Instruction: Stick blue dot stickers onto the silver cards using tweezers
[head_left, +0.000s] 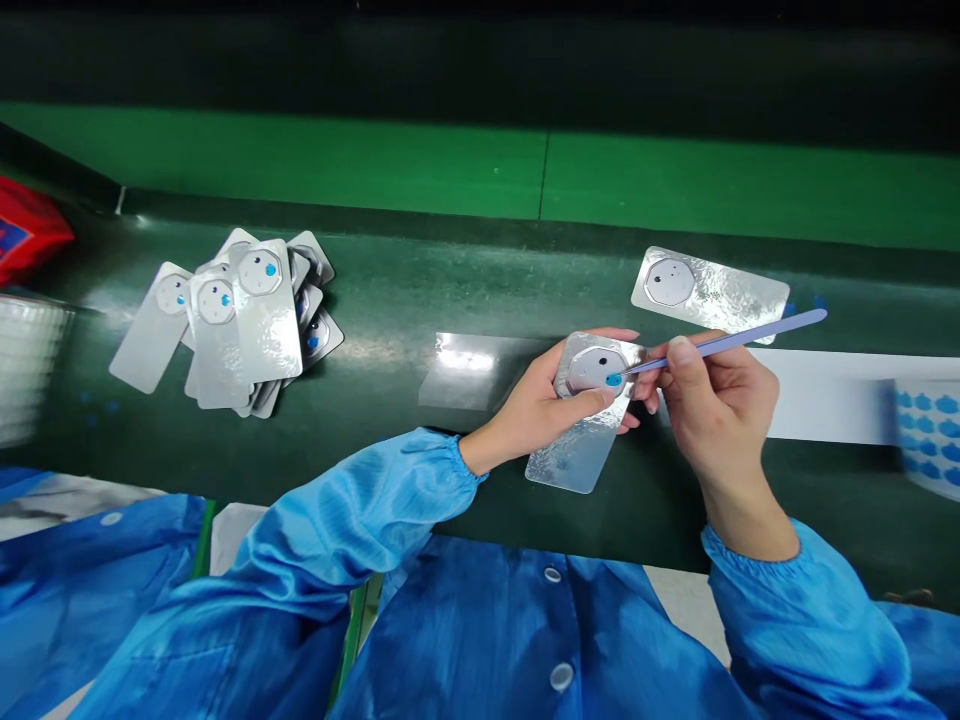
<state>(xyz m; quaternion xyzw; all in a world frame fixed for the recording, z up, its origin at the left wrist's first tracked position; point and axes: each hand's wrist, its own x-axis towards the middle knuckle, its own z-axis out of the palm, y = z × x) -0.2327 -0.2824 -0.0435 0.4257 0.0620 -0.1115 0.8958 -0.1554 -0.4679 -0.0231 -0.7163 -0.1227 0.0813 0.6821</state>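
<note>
red object at far left

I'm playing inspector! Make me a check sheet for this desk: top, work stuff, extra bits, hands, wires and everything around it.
Surface: dark green tabletop, shiny in patches.
Job's things: silver card with a blue dot; purple tweezers.
Clutter: overlapping card pile at left; loose card beyond the right hand; blue-dotted sheet, blurred, far right.
Hands: left hand holds the silver card; right hand grips the tweezers, tips at the dot.
Cables: nothing seen.
Surroundings: green panel behind; red object far left, unclear.
</note>
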